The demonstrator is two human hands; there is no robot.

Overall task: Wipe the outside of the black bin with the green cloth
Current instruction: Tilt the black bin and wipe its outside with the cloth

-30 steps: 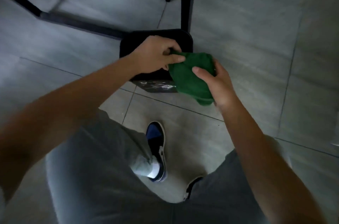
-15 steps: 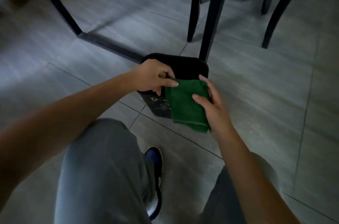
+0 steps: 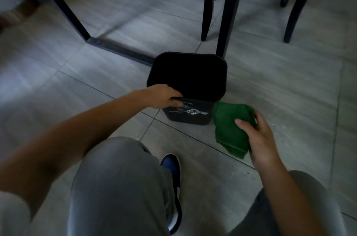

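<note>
A black bin stands upright and open on the grey tiled floor, with a pale drawing on its near wall. My left hand grips the bin's near-left rim. The green cloth hangs folded from my right hand, just right of the bin's near-right corner, its top edge close to or touching the wall; I cannot tell which.
Black chair legs and a black table post stand right behind the bin. A black frame bar runs along the floor to the left. My knees and a blue shoe fill the near floor.
The view has pulled back and up. My right hand has carried the cloth from the bin's front to its right side. My left hand let go of the cloth and took the rim.
</note>
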